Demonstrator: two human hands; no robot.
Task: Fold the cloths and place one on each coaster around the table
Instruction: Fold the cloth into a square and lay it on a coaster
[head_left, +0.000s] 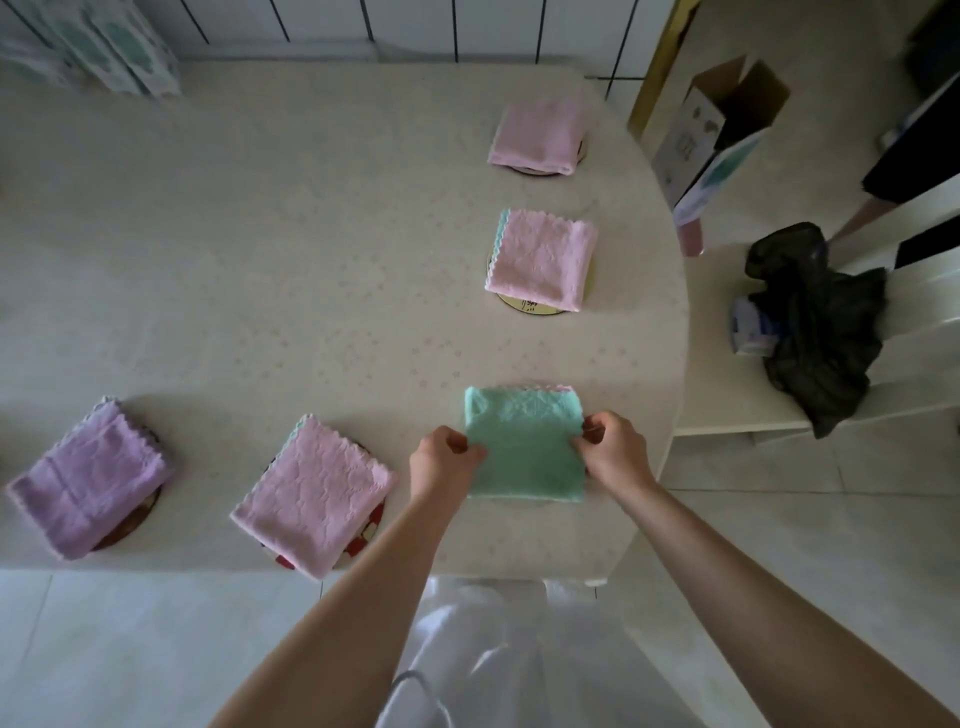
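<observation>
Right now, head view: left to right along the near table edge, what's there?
purple cloth → pink cloth → left hand → green cloth → right hand. Both hands pinch the green cloth's side edges.

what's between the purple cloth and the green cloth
Head view: a folded pink cloth on a red-patterned coaster sits between the purple cloth and the green cloth.

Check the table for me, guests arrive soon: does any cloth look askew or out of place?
The purple cloth and the near pink cloth lie turned at an angle, overhanging their coasters, unlike the squarer green cloth that the left hand and right hand pinch at its sides. Nothing spilled or damaged shows.
</observation>
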